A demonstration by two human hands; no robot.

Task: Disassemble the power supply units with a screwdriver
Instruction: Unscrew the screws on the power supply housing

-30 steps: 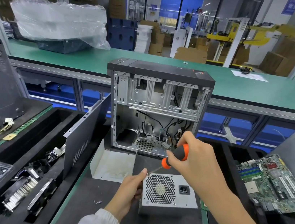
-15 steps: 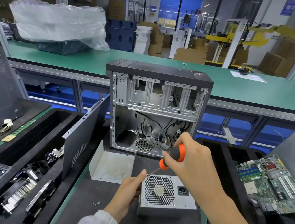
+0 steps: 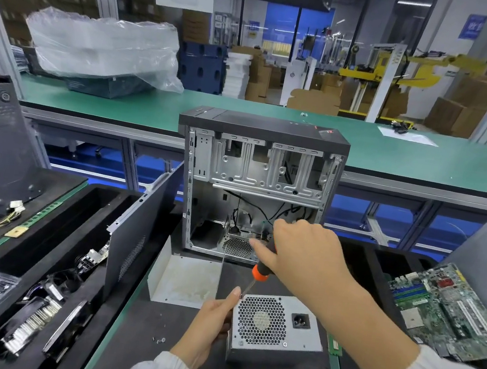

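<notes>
A grey power supply unit [image 3: 275,329] with a round fan grille and a power socket lies on the dark mat in front of me. My left hand [image 3: 209,329] grips its left side, thumb up by the top left corner. My right hand [image 3: 304,255] is closed around the orange and black screwdriver [image 3: 259,271]. The metal shaft slants down to the unit's top left corner, beside my left thumb. The tip itself is too small to make out.
An open, stripped computer case [image 3: 254,186] stands upright just behind the unit. A bent metal plate [image 3: 185,279] lies left of it. A dark side panel [image 3: 138,232] leans at the left tray [image 3: 23,247] of parts. A motherboard [image 3: 449,310] rests at right. Loose screws [image 3: 158,340] lie near my left wrist.
My right hand has turned on the screwdriver handle, so more of the handle is hidden under the fingers. The left hand and the unit stay in place.
</notes>
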